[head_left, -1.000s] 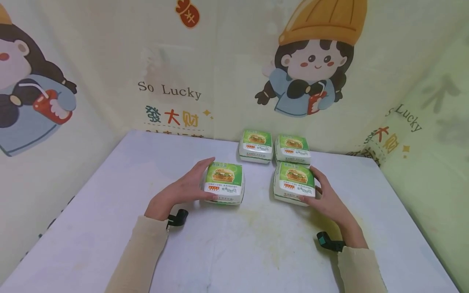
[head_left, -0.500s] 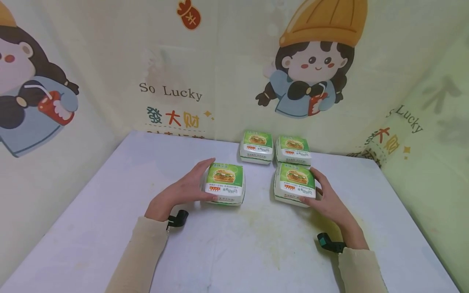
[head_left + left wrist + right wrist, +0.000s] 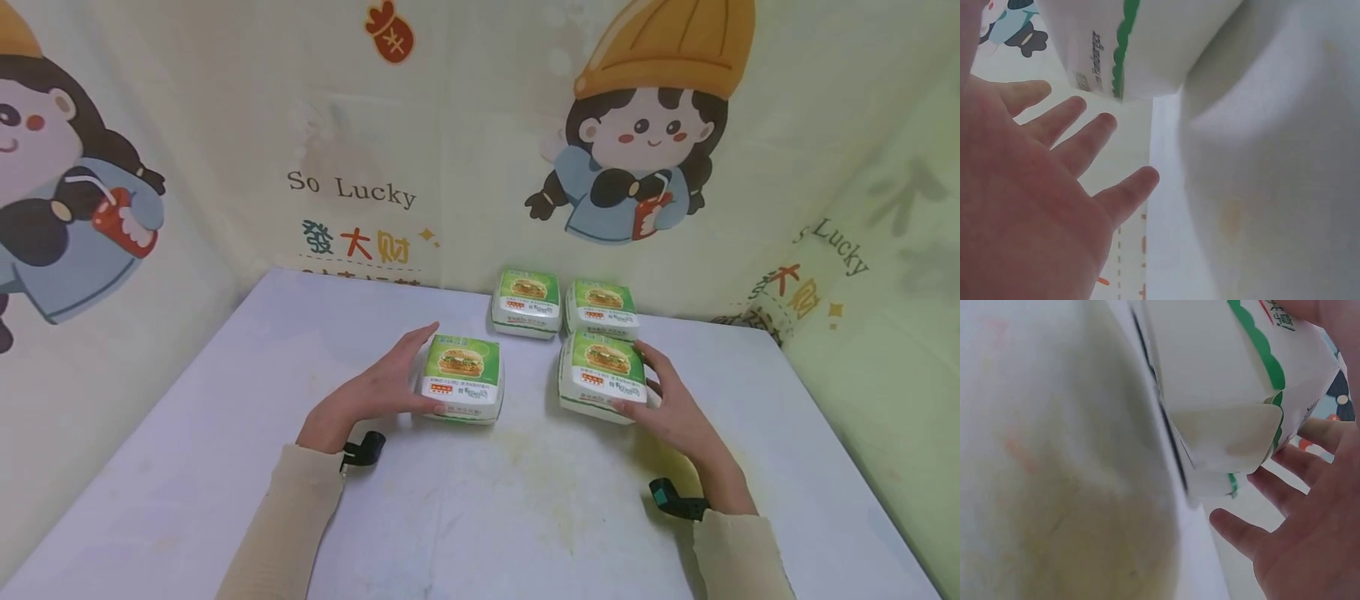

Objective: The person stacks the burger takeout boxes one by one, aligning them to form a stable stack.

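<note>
In the head view my left hand (image 3: pixel 375 385) grips a burger box (image 3: pixel 461 377) from its left side, thumb at the front face and fingertips at the far corner. The box is white and green with a burger picture on its lid. My right hand (image 3: pixel 675 408) grips a matching burger box (image 3: pixel 602 377) from the right, thumb on its front corner. In the left wrist view the other fingers (image 3: pixel 1094 144) are spread beside the box (image 3: pixel 1147 44). The right wrist view shows a flap on the box side (image 3: pixel 1225 434), with fingertips close to it.
Behind, another burger box (image 3: pixel 527 303) and a fourth matching box (image 3: pixel 602 308) stand side by side near the back edge of the white table (image 3: pixel 480 517). The right-hand box overlaps the back right one in this view. Patterned cloth (image 3: pixel 465 167) hangs around the table.
The box in my right hand has shifted very slightly to the left. The left hand and its box keep nearly the same place; the head view has drifted a little.
</note>
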{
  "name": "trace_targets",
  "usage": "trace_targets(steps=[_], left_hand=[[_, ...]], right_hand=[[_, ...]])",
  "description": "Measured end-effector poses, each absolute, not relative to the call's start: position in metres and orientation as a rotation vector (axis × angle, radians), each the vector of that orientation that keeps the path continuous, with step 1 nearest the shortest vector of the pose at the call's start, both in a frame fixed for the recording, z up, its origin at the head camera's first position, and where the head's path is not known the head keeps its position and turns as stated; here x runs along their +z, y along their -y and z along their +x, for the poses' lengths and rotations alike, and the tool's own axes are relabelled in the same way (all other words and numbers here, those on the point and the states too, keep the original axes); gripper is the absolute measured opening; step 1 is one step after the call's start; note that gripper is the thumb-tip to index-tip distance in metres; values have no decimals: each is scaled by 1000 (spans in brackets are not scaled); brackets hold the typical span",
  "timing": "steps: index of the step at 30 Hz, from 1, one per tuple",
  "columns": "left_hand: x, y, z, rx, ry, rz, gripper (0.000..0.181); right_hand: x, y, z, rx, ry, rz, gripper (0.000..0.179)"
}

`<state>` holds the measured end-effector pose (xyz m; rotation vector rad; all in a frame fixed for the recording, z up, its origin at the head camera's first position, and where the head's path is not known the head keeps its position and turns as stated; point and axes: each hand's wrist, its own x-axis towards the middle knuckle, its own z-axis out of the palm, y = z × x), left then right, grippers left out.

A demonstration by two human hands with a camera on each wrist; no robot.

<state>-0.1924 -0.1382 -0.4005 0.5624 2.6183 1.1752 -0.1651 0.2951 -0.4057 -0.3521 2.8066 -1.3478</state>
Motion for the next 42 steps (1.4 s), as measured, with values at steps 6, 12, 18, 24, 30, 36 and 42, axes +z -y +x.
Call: trace_targets(steps=[6,12,18,24,30,36,42], left_hand=[[-407,140,-196,1211,-2556,516,127],[-415,138,-201,1253,-2484,529,128],[-420,140,-202,1263,-2481,555,131],[-420,140,-203,1264,-2486,550,131],[-418,139,-202,1237,-2497,541,130],[-417,140,-203,1213,-2525,547,127],[-417,140,-202,1220,-2504,548,126]], right_hand=[[-398,-288,-164,-1365,-2819,-384,97],[-390,-283,-165,-1392,-2842,-416,96],[-381,-273,-170,-1412,-2850,-448,95],[-372,-263,-174,-1476,-2867,-491,93],[-365,-254,-175,-1524,-2852,-526,93],[-363,-244,-174,-1544,-2852,-518,91],[-365,-228,-178,-1546,-2856,-603,91]])
